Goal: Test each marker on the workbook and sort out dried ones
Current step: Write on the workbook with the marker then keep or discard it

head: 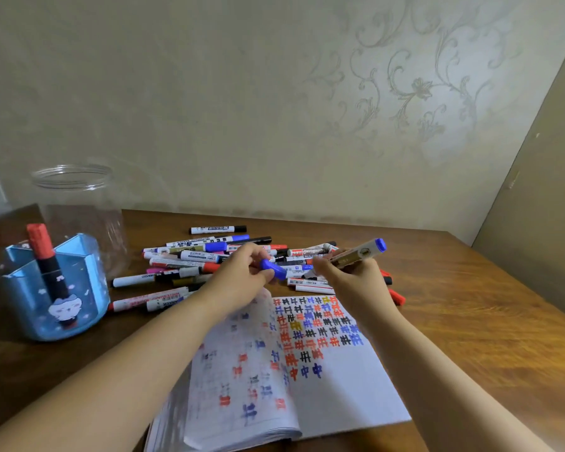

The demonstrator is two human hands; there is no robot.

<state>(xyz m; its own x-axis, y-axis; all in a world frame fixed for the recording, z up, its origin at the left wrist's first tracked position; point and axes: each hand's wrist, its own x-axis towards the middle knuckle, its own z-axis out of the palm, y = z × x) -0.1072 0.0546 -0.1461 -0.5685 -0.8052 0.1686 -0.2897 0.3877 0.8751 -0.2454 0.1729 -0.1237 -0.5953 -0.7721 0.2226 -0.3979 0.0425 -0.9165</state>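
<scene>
The marker (356, 254) tip is buried behind the right hand (349, 275), whose fingers grip the pale barrel with its blue end tilted up; the left hand (242, 272) pinches the blue cap (272, 268). Both hover over the marker pile (209, 259) past the workbook (307, 370), which sits at the worktop (470, 321) near edge with bare wood to its right.

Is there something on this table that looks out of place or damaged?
Nothing looks damaged. The markers lie in a loose heap behind the workbook, and one red marker stands alone in the blue holder.
</scene>
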